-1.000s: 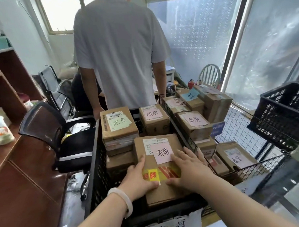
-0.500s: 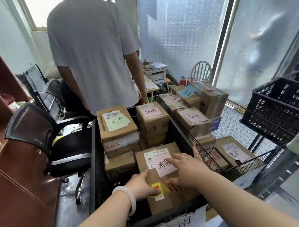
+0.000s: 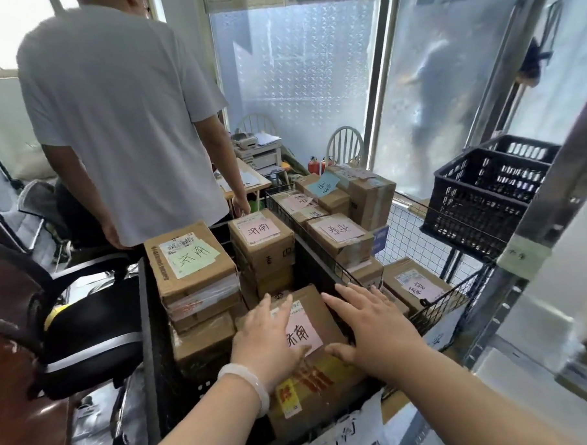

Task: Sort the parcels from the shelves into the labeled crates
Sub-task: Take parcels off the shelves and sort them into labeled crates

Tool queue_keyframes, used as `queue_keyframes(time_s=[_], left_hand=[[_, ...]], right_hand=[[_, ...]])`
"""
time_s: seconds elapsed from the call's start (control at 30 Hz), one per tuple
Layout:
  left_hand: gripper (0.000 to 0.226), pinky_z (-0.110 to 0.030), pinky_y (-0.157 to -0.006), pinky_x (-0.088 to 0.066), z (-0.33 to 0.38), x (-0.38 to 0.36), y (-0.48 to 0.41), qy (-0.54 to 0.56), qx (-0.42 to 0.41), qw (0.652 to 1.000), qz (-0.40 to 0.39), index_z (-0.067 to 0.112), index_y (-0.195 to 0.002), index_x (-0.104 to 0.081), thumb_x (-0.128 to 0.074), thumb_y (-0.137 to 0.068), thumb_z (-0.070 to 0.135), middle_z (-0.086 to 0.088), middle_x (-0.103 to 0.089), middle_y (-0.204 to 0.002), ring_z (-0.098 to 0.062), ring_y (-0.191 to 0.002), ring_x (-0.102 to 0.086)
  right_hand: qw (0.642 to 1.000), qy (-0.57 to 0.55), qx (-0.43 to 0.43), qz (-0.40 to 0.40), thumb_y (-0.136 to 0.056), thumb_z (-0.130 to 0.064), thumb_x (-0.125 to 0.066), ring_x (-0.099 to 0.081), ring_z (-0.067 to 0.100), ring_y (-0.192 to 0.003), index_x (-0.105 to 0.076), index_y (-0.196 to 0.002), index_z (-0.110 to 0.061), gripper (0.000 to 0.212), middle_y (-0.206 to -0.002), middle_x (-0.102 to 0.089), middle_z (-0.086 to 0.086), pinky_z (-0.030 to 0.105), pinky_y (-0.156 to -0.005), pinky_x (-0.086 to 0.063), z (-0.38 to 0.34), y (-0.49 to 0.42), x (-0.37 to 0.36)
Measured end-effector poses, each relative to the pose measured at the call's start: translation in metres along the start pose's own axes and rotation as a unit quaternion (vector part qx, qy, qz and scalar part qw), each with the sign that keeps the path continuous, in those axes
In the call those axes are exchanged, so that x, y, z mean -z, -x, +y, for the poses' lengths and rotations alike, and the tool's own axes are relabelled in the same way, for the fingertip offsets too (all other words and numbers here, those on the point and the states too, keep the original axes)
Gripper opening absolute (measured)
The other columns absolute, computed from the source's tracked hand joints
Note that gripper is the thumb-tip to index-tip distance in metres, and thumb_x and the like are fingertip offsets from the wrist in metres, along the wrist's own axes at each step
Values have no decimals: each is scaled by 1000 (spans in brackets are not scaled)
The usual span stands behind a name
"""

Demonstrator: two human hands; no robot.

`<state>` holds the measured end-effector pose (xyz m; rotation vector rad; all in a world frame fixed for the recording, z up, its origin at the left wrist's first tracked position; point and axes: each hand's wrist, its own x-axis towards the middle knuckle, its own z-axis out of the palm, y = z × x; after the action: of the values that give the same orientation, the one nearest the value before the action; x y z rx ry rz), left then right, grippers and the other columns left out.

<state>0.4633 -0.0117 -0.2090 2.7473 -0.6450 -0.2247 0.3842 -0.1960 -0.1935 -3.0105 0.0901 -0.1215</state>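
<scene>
Parcel (image 3: 308, 319) sits lower centre in the black crate (image 3: 147, 329), pink label up. Left hand (image 3: 267, 341) lies flat on it, fingers straight. Right hand (image 3: 374, 329) is spread at its right edge, gripping nothing. I'd press it level, then let go.

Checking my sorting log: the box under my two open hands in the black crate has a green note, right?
No. The head view shows a pink note on the box under the left hand and right hand in the black crate; the green note is on a box farther back.
</scene>
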Motion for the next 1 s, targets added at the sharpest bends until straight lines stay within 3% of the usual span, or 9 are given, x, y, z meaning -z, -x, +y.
queue_keyframes(time_s=[0.17,0.23,0.37,0.47,0.63,0.77,1.0], left_hand=[[81,-45,-120,-10,77,5,-15,-26,-196,976,87,45,-153,-1,-47,-90,66,7,-6,-165,-18,-151,-2],[82,-45,-121,-7,94,3,-13,-32,-247,961,118,44,-153,0,-45,-89,67,8,-8,-165,-17,-151,-3],[83,-38,-118,5,164,-17,1,-34,-373,922,98,41,-154,4,-42,-90,68,7,-1,-165,-16,-151,2],[82,-38,-118,6,217,-33,25,-18,-441,894,80,43,-154,2,-44,-90,67,8,-2,-165,-16,-151,2],[78,-37,-120,-2,299,-61,76,6,-530,846,62,45,-153,-1,-42,-91,67,9,-6,-165,-14,-150,0],[77,-36,-120,-8,366,-87,125,18,-582,812,46,44,-154,-3,-29,-88,73,8,-9,-165,-14,-150,-7],[78,-40,-120,-10,466,-149,193,14,-614,789,-8,44,-153,-4,-46,-90,63,8,-9,-164,-16,-150,-7]], right_hand=[[989,-31,-118,79,-84,-70,-50,1,11,-149,4,-150,-49,88,-162,-2,-16,31,-113,4,33,64,22],[987,-39,-118,99,-83,-70,-53,-3,10,-148,3,-151,-48,91,-162,-6,-15,30,-117,-3,39,74,27],[968,-16,-207,140,-82,-70,-51,-6,9,-149,1,-153,-44,91,-163,-7,-12,26,-117,-4,75,141,47],[948,-10,-268,169,-83,-72,-47,-3,8,-149,2,-153,-44,90,-163,-5,-12,25,-117,-1,100,200,61],[913,1,-348,211,-86,-66,-54,-2,6,-148,-6,-154,-42,86,-163,-8,-12,24,-116,-3,131,296,78],[889,5,-404,216,-88,-62,-55,-2,6,-148,-4,-153,-45,84,-162,-7,-14,26,-118,-8,158,373,86],[837,18,-503,215,-88,-57,-59,-9,12,-149,-8,-153,-43,83,-162,-10,-12,34,-118,-19,225,509,94]])
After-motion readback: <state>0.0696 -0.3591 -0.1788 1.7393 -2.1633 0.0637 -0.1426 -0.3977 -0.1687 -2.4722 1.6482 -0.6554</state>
